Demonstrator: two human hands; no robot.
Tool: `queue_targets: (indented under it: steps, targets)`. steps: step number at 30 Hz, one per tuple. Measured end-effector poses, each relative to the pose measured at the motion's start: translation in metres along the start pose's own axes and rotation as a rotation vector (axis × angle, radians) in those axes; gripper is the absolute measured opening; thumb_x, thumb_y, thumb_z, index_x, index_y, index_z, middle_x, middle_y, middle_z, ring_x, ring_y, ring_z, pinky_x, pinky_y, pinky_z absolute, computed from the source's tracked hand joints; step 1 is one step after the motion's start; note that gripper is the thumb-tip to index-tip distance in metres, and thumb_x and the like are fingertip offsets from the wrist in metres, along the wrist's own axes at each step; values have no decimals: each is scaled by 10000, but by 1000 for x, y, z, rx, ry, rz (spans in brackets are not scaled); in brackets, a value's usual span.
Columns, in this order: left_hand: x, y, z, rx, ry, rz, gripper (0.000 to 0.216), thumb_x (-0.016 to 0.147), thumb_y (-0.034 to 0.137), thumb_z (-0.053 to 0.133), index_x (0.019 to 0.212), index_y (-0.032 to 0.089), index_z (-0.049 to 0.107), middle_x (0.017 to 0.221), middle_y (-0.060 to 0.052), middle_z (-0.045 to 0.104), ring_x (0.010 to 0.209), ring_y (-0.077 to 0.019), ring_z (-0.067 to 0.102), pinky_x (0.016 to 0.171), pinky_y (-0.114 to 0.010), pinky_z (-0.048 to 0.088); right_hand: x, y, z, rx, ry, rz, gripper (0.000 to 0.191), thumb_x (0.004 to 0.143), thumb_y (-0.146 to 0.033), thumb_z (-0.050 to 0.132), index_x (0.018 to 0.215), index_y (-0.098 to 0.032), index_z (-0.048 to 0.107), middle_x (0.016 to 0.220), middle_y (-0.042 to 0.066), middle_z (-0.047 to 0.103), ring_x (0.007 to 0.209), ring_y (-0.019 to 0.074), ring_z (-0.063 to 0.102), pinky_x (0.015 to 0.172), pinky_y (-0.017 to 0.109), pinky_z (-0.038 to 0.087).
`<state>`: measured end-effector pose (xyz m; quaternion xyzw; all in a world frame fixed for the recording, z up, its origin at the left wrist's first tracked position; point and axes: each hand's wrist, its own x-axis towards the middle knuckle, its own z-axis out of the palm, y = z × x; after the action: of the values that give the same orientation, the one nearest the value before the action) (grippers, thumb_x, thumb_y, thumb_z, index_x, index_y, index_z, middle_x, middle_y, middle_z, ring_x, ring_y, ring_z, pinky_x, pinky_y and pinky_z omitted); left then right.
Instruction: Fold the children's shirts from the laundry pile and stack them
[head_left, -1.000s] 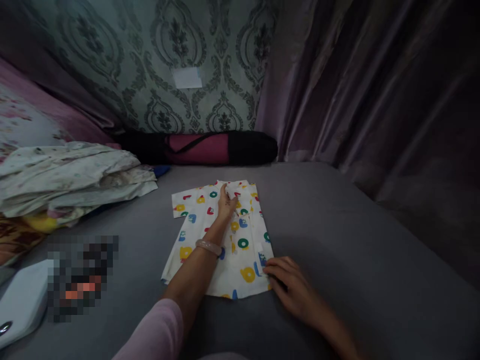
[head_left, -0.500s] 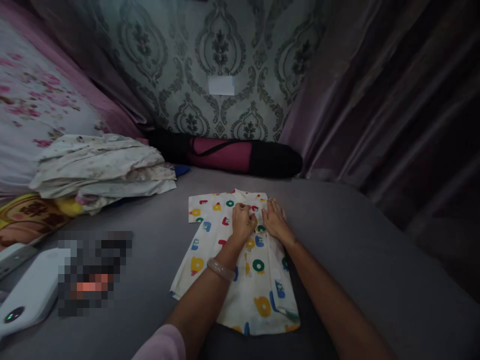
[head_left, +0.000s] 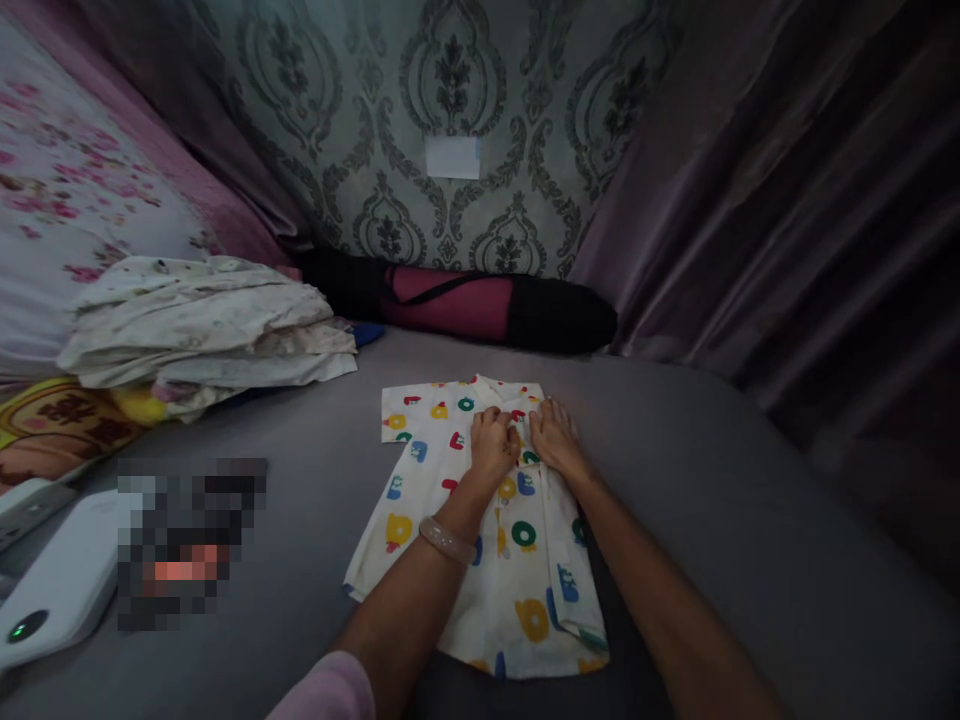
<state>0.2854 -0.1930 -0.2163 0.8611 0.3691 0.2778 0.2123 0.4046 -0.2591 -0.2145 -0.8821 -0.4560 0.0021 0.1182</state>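
A small white short-sleeved shirt [head_left: 480,540] with coloured letter-like prints lies flat, collar away from me. Its left sleeve is spread out, while the right side is folded inward in a long strip. On the upper middle of the shirt rests my left hand [head_left: 493,445], its fingers bent and slightly apart against the cloth. My right hand [head_left: 556,438] lies flat on the folded edge near the right shoulder, fingers stretched forward. Both palms face down, so the undersides of the fingers are hidden.
The shirt is on a grey bed sheet [head_left: 750,520]. A crumpled pile of pale cloth [head_left: 210,320], a yellow printed item [head_left: 67,425] and a white device [head_left: 71,565] lie to the left. A black and magenta long bag [head_left: 457,305] lies along the wall.
The view has shifted slightly. My left hand's fingers look a little more spread, and both hands stay at about the same places on the shirt.
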Motion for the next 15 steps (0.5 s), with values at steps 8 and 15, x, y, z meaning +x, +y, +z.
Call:
queue_targets:
  steps: [8, 15]
  targets:
    - [0, 0, -2, 22, -18, 11, 321, 871, 178, 476, 1109, 198, 691, 1206, -100, 574, 1110, -260, 487, 980, -371, 393, -59, -4, -1, -58, 2, -120, 597, 981, -357, 248, 1468, -24, 343, 1552, 172, 286, 1441, 275, 229, 1161, 432, 187]
    - [-3, -2, -1, 62, -71, 0, 297, 896, 273, 485, 1098, 210, 693, 1216, -100, 560, 1138, -275, 461, 993, -393, 373, -106, -4, -8, -15, 12, -145, 620, 986, -386, 215, 1482, -27, 315, 1556, 165, 276, 1447, 257, 225, 1171, 433, 188]
